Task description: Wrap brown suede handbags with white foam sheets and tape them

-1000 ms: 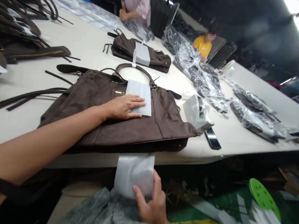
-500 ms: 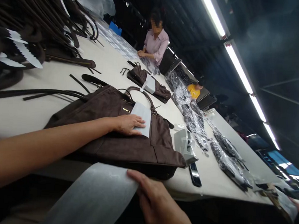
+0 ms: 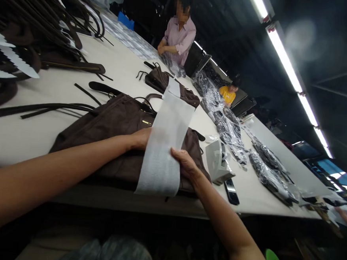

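A dark brown handbag (image 3: 117, 118) lies on the pale table in front of me. Across its middle runs a strip of white wrapping sheet (image 3: 166, 145), its lower part hanging over the bag's near side and its top rising past the bag's handle (image 3: 153, 97). My right hand (image 3: 186, 162) pinches the strip's right edge between thumb and fingers. Pressed on the bag, my left hand (image 3: 141, 139) reaches under the strip, and its fingers are hidden behind the sheet.
Right of the bag stand a grey tape dispenser (image 3: 219, 161) and a phone (image 3: 231, 191). Beyond it lies another wrapped brown bag (image 3: 156, 81). Brown straps (image 3: 29, 21) heap at the left. Plastic-covered bags (image 3: 224, 121) line the table's right; a person in pink (image 3: 180, 39) stands behind.
My right hand has lifted the white sheet from below the table edge up and over the bag. The sheet now covers my left hand's fingers, which were lying flat on the bag.
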Demonstrator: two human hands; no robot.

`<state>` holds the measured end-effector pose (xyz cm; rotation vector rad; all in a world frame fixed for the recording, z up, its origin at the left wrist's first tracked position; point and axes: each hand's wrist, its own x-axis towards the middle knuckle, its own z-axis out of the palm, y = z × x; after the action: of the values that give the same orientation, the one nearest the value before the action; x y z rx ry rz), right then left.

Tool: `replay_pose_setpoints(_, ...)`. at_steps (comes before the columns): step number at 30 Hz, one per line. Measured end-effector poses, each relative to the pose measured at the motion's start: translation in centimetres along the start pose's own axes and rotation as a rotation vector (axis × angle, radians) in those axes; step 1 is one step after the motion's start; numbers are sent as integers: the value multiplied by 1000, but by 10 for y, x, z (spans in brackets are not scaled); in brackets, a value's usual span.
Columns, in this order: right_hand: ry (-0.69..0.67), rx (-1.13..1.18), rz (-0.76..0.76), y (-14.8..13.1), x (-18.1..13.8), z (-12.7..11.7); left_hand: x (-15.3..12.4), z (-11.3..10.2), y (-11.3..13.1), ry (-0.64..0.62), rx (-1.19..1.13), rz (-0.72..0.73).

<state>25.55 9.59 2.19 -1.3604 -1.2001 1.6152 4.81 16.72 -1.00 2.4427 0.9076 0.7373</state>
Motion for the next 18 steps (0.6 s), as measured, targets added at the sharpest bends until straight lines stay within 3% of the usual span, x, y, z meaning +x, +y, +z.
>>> replay_pose_setpoints(3,239,253,-78,33,-9,-2,0,-1,6,-32,-73,26)
replay_pose_setpoints(8,333,160,-120,36,-3,2,2,0,9,23,-169,-58)
replay_pose_setpoints(12,389,-107,-238,34,13,2,4,-2,9,91,-228,-124)
replay_pose_setpoints(18,636,-877,-578,31,32,2,6,-11,8,168,-289,-281)
